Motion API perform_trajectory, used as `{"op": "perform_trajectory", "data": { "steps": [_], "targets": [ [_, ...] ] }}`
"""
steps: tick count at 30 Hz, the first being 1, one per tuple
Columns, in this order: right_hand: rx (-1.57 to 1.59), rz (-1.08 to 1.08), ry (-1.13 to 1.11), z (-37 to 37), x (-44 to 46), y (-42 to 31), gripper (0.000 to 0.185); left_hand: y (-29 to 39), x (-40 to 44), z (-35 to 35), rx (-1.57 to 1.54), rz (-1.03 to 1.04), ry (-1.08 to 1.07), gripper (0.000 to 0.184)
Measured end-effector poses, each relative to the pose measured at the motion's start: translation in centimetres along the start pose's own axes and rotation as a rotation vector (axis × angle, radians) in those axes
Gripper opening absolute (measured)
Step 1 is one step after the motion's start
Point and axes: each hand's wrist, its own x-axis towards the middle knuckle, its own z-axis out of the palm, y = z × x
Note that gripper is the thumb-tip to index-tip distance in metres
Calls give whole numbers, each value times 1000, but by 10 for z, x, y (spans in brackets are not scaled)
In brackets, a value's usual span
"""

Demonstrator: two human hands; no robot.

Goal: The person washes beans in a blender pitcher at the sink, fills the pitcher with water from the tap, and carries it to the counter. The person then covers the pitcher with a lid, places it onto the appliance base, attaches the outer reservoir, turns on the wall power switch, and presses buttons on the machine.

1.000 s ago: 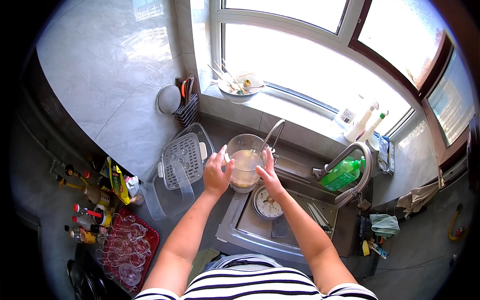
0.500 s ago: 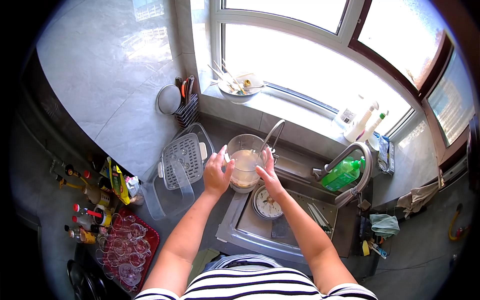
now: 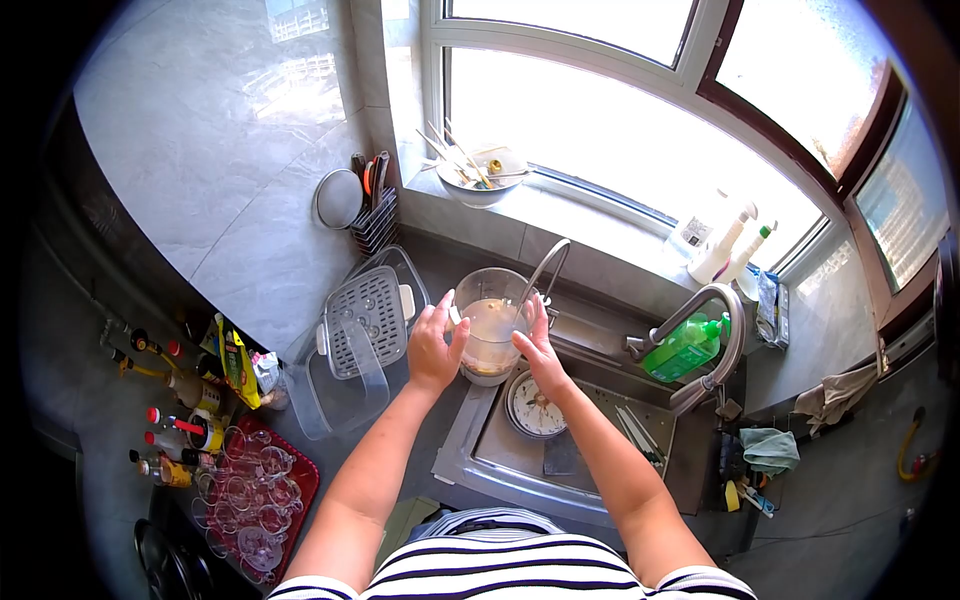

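Only the murky liquid in the tub [image 3: 488,350] looks changed since the earlier frame; both hands stay put. At left, glasses [image 3: 240,492] crowd a red tray [image 3: 310,487]. Next, a clear box [image 3: 312,400] and a drainer [image 3: 362,322] leave little room beside the left hand [image 3: 435,350]. Both grips are closed on the tub's sides; it is near the sink's left edge, under a thin tap [image 3: 562,262]. Beside the right hand [image 3: 543,355], the sink [image 3: 500,485] has open room between plates [image 3: 537,408] and utensils [image 3: 640,434]. A thick tap [image 3: 738,335] arches before green soap [image 3: 684,350].
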Motion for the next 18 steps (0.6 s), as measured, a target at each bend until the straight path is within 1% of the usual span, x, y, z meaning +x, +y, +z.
{"op": "perform_trajectory", "data": {
  "steps": [18],
  "targets": [
    [-11, -23, -4, -1, 1, 4, 93, 1, 0, -1, 0, -22, -16, 52]
  ]
}}
